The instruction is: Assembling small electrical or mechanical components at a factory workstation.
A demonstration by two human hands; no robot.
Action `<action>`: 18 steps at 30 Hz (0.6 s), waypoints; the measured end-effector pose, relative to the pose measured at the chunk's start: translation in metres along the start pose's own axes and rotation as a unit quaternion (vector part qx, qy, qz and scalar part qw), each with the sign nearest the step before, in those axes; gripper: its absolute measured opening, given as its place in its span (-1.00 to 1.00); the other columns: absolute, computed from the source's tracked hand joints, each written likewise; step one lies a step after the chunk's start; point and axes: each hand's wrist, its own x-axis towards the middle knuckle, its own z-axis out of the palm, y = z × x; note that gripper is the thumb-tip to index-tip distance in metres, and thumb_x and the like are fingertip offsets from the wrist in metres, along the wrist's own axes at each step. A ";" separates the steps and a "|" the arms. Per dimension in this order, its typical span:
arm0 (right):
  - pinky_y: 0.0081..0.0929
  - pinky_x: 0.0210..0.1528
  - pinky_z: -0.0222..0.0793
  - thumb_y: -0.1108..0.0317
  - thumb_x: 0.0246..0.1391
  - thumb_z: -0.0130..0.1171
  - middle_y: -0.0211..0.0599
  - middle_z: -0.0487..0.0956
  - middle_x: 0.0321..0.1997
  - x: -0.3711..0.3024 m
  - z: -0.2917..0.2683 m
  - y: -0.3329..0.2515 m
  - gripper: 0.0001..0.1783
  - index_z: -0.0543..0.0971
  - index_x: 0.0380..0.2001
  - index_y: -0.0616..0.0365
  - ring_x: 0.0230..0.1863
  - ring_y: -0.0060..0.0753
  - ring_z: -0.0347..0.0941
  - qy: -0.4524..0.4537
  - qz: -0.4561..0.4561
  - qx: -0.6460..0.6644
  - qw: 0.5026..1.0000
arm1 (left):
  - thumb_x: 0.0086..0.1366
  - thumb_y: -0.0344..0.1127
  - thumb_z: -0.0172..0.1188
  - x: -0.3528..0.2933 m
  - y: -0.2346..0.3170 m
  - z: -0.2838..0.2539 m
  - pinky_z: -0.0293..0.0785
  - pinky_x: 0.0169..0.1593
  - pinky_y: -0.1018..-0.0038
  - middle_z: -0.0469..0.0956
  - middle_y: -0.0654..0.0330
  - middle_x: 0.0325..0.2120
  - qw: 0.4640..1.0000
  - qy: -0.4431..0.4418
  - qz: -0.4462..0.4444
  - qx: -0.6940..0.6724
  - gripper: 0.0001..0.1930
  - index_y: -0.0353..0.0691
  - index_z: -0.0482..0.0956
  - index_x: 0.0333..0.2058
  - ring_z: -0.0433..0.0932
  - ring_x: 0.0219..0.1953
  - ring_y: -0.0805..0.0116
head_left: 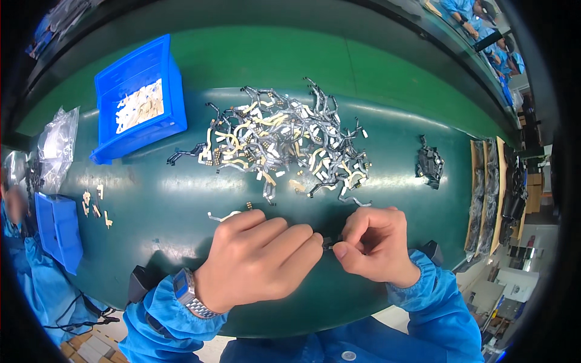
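Note:
My left hand [260, 257] is closed, knuckles up, with its fingertips hidden beneath it. Facing it, my right hand [380, 245] pinches a small black part [329, 242] between thumb and forefinger. That part bridges the narrow gap between both hands; its exact kind is too small to tell. A pale flat flex cable [223, 216] sticks out past the far side of my left hand; whether it is held or lies on the table is unclear. Farther off lies a loose heap of grey, black and cream flex cables [284, 136] with white tabs and gold contacts.
A blue bin [175, 100] holding cream-coloured scraps stands at the far left. Several scraps [97, 206] lie near a second blue bin [60, 233] and a clear plastic bag [59, 145]. A black bundle of parts [430, 162] lies right, before cardboard trays [476, 199]. Other people sit nearby.

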 end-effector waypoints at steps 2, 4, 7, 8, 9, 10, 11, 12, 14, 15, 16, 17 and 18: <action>-0.72 -0.65 -0.03 0.55 -0.05 0.39 -0.58 0.42 -0.68 0.000 0.000 0.000 -0.74 0.48 -0.65 0.17 -0.66 -0.87 0.13 -0.003 0.002 0.000 1.000 | -0.11 -0.36 0.45 0.001 0.001 -0.001 0.20 -0.59 0.56 0.60 0.35 -0.48 1.000 -0.002 -0.003 0.002 -0.79 -0.14 0.67 -0.42 0.50 -0.61 0.52; -0.72 -0.64 -0.02 0.55 -0.06 0.39 -0.57 0.43 -0.67 0.000 0.000 0.000 -0.74 0.48 -0.65 0.17 -0.66 -0.86 0.14 -0.005 0.004 0.000 1.000 | -0.11 -0.36 0.45 0.000 0.002 0.000 0.19 -0.59 0.56 0.60 0.35 -0.48 1.000 0.001 -0.004 0.004 -0.80 -0.13 0.67 -0.43 0.49 -0.61 0.53; -0.72 -0.63 -0.01 0.56 -0.07 0.39 -0.56 0.44 -0.65 -0.001 0.000 0.000 -0.74 0.49 -0.65 0.17 -0.65 -0.86 0.15 -0.003 -0.004 0.001 1.000 | -0.09 -0.37 0.44 0.001 0.002 0.001 0.18 -0.60 0.56 0.60 0.36 -0.49 1.000 0.003 -0.004 0.007 -0.83 -0.12 0.66 -0.45 0.48 -0.61 0.54; -0.72 -0.63 -0.01 0.57 -0.07 0.39 -0.55 0.45 -0.65 -0.001 0.000 -0.001 -0.75 0.49 -0.65 0.17 -0.65 -0.85 0.15 -0.003 -0.002 0.004 1.000 | -0.08 -0.37 0.43 0.001 0.002 0.001 0.17 -0.60 0.57 0.59 0.37 -0.49 1.000 0.003 -0.003 0.008 -0.84 -0.11 0.66 -0.46 0.48 -0.61 0.55; -0.72 -0.63 -0.01 0.57 -0.08 0.39 -0.55 0.45 -0.64 -0.001 0.000 -0.001 -0.75 0.49 -0.65 0.17 -0.65 -0.85 0.15 -0.003 0.001 0.006 1.000 | -0.08 -0.37 0.43 0.000 0.003 0.001 0.17 -0.60 0.57 0.59 0.37 -0.49 1.000 0.003 -0.004 0.008 -0.84 -0.11 0.66 -0.46 0.48 -0.61 0.55; -0.72 -0.63 -0.01 0.57 -0.08 0.39 -0.55 0.45 -0.64 -0.001 0.000 -0.001 -0.75 0.49 -0.65 0.17 -0.65 -0.85 0.15 -0.004 0.001 0.006 1.000 | -0.08 -0.36 0.43 0.000 0.003 0.001 0.17 -0.61 0.57 0.59 0.37 -0.49 1.000 0.002 -0.004 0.014 -0.85 -0.11 0.65 -0.46 0.47 -0.62 0.55; -0.72 -0.63 -0.01 0.57 -0.09 0.39 -0.55 0.45 -0.64 0.000 0.000 -0.001 -0.75 0.49 -0.66 0.17 -0.65 -0.85 0.16 -0.004 0.001 0.002 1.000 | -0.07 -0.36 0.42 0.000 0.003 0.001 0.17 -0.61 0.57 0.59 0.37 -0.49 1.000 0.001 -0.003 0.019 -0.85 -0.10 0.65 -0.47 0.47 -0.62 0.56; -0.72 -0.63 -0.01 0.57 -0.09 0.40 -0.55 0.45 -0.64 0.000 0.001 -0.001 -0.75 0.49 -0.66 0.17 -0.65 -0.85 0.16 -0.005 0.001 -0.002 1.000 | -0.07 -0.36 0.42 0.000 0.003 0.001 0.17 -0.61 0.57 0.59 0.37 -0.49 1.000 0.001 -0.004 0.019 -0.85 -0.10 0.65 -0.47 0.47 -0.62 0.56; -0.71 -0.63 -0.01 0.57 -0.10 0.40 -0.55 0.45 -0.64 0.000 0.001 -0.001 -0.74 0.49 -0.67 0.17 -0.65 -0.85 0.16 -0.004 -0.001 -0.007 1.000 | -0.08 -0.36 0.42 0.001 0.004 0.000 0.17 -0.61 0.57 0.59 0.37 -0.49 1.000 -0.004 -0.006 0.018 -0.85 -0.10 0.65 -0.47 0.47 -0.62 0.56; -0.71 -0.62 -0.01 0.58 -0.11 0.40 -0.55 0.46 -0.64 0.000 0.001 -0.001 -0.74 0.49 -0.67 0.17 -0.65 -0.85 0.16 -0.004 -0.005 -0.011 1.000 | -0.08 -0.36 0.42 0.001 0.004 0.000 0.17 -0.61 0.57 0.59 0.37 -0.49 1.000 -0.004 -0.006 0.017 -0.85 -0.10 0.65 -0.47 0.47 -0.62 0.56; -0.71 -0.62 -0.01 0.58 -0.11 0.40 -0.55 0.46 -0.64 0.000 0.001 -0.001 -0.74 0.49 -0.67 0.17 -0.65 -0.85 0.16 -0.004 -0.004 -0.011 1.000 | -0.08 -0.36 0.42 0.001 0.004 0.000 0.18 -0.61 0.57 0.59 0.37 -0.49 1.000 -0.004 -0.006 0.017 -0.85 -0.10 0.65 -0.46 0.47 -0.62 0.56; -0.71 -0.62 -0.01 0.58 -0.11 0.40 -0.55 0.46 -0.64 0.000 0.001 -0.001 -0.74 0.49 -0.68 0.17 -0.65 -0.85 0.16 -0.003 -0.004 -0.013 1.000 | -0.09 -0.36 0.42 0.001 0.003 0.000 0.18 -0.61 0.57 0.59 0.37 -0.49 1.000 -0.004 -0.005 0.015 -0.84 -0.10 0.66 -0.46 0.46 -0.62 0.56; -0.71 -0.62 0.00 0.58 -0.11 0.40 -0.55 0.46 -0.64 0.000 0.001 -0.001 -0.74 0.49 -0.68 0.17 -0.65 -0.84 0.16 -0.002 -0.004 -0.016 1.000 | -0.09 -0.36 0.42 0.001 0.003 0.001 0.18 -0.61 0.57 0.59 0.37 -0.49 1.000 -0.004 -0.005 0.014 -0.84 -0.10 0.66 -0.46 0.46 -0.62 0.56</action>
